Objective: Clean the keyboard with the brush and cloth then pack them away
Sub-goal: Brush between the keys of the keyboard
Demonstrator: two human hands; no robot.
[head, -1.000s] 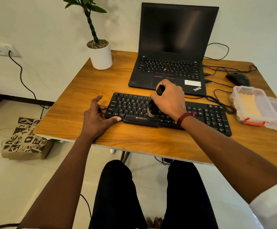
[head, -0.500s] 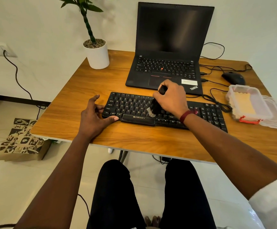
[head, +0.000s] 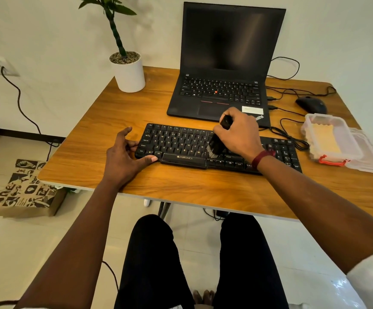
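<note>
Keyboard [head: 203,148], one black one, lies across the front of the single wooden desk [head: 181,186], just before one open laptop [head: 223,63]. One brush [head: 217,143] stands tilted on its keys right of the middle, bristles down. The right hand [head: 239,134] is wrapped tight around the brush handle. The left hand [head: 125,157] is spread wide and grips nothing, thumb and fingertips touching the keyboard's left end. One clear box [head: 328,139] near the right edge holds one yellow cloth [head: 324,137]. One mouse [head: 311,104] and one potted plant [head: 128,70] sit farther back.
</note>
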